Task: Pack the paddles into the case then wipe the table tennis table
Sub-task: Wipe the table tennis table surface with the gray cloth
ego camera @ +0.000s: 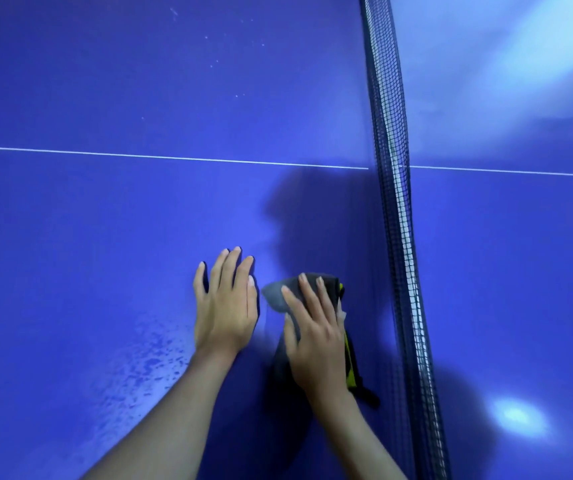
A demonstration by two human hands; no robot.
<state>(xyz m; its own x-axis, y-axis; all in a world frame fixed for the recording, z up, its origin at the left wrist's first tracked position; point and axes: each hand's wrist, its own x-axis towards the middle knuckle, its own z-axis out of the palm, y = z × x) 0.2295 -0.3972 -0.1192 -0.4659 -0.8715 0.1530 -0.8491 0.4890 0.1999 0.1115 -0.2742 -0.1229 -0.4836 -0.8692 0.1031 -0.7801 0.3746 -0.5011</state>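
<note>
The blue table tennis table (105, 237) fills the view. My left hand (226, 306) lies flat on its surface, fingers straight and spread. Just to its right, my right hand (316, 337) presses down on a dark grey cloth with a yellow-and-black edge (274, 294), fingers straight over it. The cloth sticks out past my fingertips and along the right side of my hand. No paddles or case are in view.
The black net (394, 188) runs from top to bottom just right of my right hand. A white centre line (139, 155) crosses the table. Wet speckles (153, 362) mark the surface left of my left wrist.
</note>
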